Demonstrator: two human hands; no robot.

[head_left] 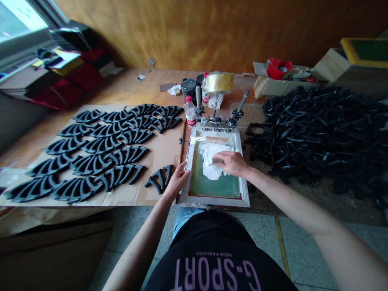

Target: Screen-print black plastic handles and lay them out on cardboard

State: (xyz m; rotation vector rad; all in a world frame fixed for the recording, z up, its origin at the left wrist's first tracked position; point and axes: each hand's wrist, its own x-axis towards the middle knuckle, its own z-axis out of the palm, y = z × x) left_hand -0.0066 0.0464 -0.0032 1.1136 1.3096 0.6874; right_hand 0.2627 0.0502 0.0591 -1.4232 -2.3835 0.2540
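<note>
A white-framed printing screen (245, 190) with green mesh lies in front of me, smeared with white ink (212, 171). My right hand (232, 163) is over the mesh, shut on a small squeegee (216, 160) pressed into the ink. My left hand (176, 181) rests on the frame's left edge, fingers curled against it. Just left of that hand lies a single black curved plastic part (159, 178) on the cardboard sheet (165, 151).
Rows of several black curved parts (103, 155) cover the cardboard on the left. A big heap of the same parts (318, 129) fills the right. Bottles (190, 112), a black can (188, 87) and a tape roll (218, 82) stand behind the screen's clamps (216, 120). Cardboard boxes (273, 85) sit at the back right.
</note>
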